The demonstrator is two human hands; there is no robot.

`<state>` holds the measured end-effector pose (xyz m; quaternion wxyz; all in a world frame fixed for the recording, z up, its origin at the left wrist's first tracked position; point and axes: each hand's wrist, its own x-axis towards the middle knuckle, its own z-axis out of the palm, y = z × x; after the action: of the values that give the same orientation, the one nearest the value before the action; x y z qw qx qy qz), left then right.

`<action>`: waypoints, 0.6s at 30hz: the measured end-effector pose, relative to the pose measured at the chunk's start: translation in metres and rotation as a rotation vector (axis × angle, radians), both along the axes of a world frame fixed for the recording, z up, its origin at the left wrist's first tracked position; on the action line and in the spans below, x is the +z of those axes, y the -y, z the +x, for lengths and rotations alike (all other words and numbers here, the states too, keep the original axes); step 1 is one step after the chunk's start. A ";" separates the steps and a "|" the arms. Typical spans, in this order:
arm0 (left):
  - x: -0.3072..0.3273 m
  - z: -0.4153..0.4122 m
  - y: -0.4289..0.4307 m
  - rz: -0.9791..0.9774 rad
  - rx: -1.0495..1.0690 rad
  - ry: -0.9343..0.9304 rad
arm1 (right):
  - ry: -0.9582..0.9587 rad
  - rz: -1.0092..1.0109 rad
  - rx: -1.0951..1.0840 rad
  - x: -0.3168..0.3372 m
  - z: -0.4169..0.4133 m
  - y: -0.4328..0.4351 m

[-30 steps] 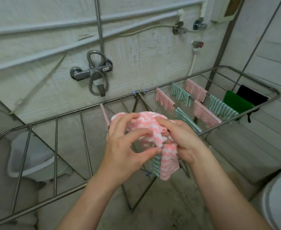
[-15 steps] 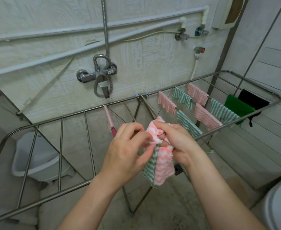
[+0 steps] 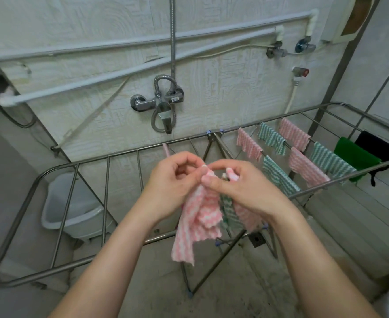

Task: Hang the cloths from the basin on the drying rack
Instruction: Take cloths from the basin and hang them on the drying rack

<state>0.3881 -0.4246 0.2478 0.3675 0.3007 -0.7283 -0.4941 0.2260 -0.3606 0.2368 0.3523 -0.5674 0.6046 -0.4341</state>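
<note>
My left hand (image 3: 172, 182) pinches the top edge of a pink-and-white striped cloth (image 3: 195, 221) that hangs down unfolded over the middle of the steel drying rack (image 3: 92, 161). My right hand (image 3: 246, 191) grips a bunch of cloths (image 3: 233, 214), one green-striped and one pink, and its thumb touches the same pink cloth's edge. Several pink and green striped cloths (image 3: 303, 166) hang on the rack's right wing, beside a green cloth (image 3: 354, 154) and a black one (image 3: 377, 145). The white basin (image 3: 74, 214) stands on the floor under the rack's left wing.
A shower mixer tap (image 3: 161, 104) with a hose is on the wall behind the rack, under long white pipes (image 3: 143, 40). The rack's crossed legs (image 3: 211, 271) stand on the concrete floor below my hands. Bare rails fill the left wing.
The bunched pink cloth has been pulled apart: one pink cloth now hangs open from my left hand, while the rest stays in my right. The view shifted slightly.
</note>
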 end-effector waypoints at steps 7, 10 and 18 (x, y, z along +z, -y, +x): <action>0.012 0.038 0.024 -0.078 -0.006 -0.058 | -0.139 0.033 0.192 -0.006 0.031 0.033; 0.020 0.056 0.040 0.004 0.034 -0.161 | -0.129 0.105 0.289 -0.019 0.050 0.054; 0.014 0.121 0.101 0.004 0.309 -0.185 | -0.222 0.373 0.378 -0.024 0.063 0.088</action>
<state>0.5089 -0.5253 0.2613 0.5039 0.3631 -0.6356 -0.4585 0.2886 -0.4488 0.2131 0.4569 -0.6396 0.5922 -0.1773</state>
